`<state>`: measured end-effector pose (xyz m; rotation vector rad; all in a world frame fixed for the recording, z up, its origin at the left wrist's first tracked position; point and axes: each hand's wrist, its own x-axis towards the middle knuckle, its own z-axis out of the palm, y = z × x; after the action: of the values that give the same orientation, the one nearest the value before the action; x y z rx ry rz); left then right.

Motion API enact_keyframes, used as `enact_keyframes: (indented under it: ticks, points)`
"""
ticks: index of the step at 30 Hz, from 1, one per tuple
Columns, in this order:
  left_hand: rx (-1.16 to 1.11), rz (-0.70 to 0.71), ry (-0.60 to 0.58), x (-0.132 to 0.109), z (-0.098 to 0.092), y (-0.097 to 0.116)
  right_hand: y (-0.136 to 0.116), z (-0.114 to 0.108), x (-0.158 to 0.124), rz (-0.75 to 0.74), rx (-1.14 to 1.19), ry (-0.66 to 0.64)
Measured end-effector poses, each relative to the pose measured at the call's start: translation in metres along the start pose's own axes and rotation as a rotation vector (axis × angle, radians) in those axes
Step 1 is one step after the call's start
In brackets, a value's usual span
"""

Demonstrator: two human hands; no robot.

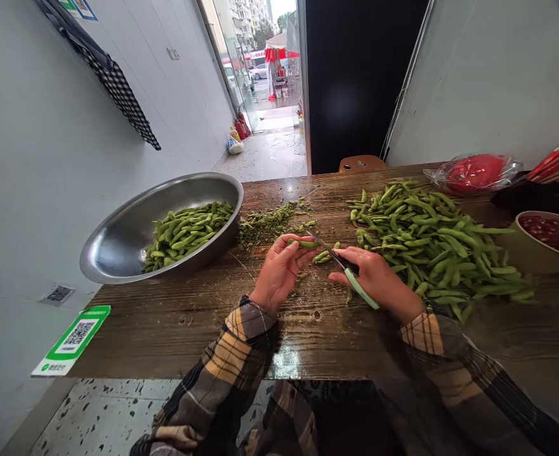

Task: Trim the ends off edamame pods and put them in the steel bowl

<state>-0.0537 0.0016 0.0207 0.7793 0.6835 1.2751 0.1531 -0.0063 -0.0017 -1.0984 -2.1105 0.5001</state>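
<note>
Over the bench [203,335], the left hand [279,271] pinches a pod [307,244] while the right hand [374,277] grips scissors [362,290] by its end.

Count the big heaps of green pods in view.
2. One heap is in the metal bowl, the other heap is on the wooden table beside the right hand. I left out the few loose pods near it; anything behind the bowl would be hidden.

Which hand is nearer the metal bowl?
Left. The left hand, holding a green pod, is to the right of the metal bowl; the right hand, holding scissors, is farther right, beside the pod pile.
</note>
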Motion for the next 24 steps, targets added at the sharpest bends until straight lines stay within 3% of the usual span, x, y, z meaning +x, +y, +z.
enact_keyframes:
  ticks: [3,5,8,11,14,20,24]
  points:
    - [0.051,0.004,0.014,0.003,-0.004,0.000,0.000,-0.004,0.002,0.060,-0.021,0.084]
    - [0.229,0.013,0.032,0.006,-0.006,-0.003,0.001,-0.007,0.003,0.101,-0.015,0.161]
    - [0.800,0.098,0.052,0.010,-0.008,-0.012,0.004,-0.009,0.005,0.129,0.007,0.188]
    - [1.370,0.216,-0.012,0.010,-0.008,-0.020,0.004,-0.009,0.005,0.130,0.011,0.187]
    - [1.697,0.212,-0.081,0.007,-0.006,-0.023,0.002,-0.008,0.006,0.129,0.006,0.191]
    - [1.797,0.215,-0.064,0.009,-0.005,-0.024,0.001,-0.009,0.006,0.119,0.004,0.181]
    - [1.512,0.268,0.018,0.014,-0.012,-0.020,0.005,-0.008,0.006,0.100,-0.007,0.199]
